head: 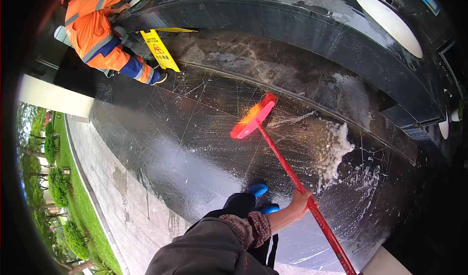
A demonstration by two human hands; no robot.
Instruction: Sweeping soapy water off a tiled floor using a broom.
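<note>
My left hand (302,204) grips the middle of a red broom pole (283,161), which bears writing along its length. Its pink broom head (256,120) has red and orange bristles resting on wet dark floor tiles (204,129). The pole runs out of the picture at the bottom right. My right hand is out of view. White foam (338,150) lies on the tiles to the right of the broom head. Below the broom, my blue-covered feet (258,190) stand on the wet floor.
A dark stone counter (292,30) with white basins (389,24) curves along the far side, above a low ledge (256,61). A yellow wet-floor sign (159,50) stands near a person in orange workwear (93,30). Pale paving (109,176) and grass (86,209) lie left.
</note>
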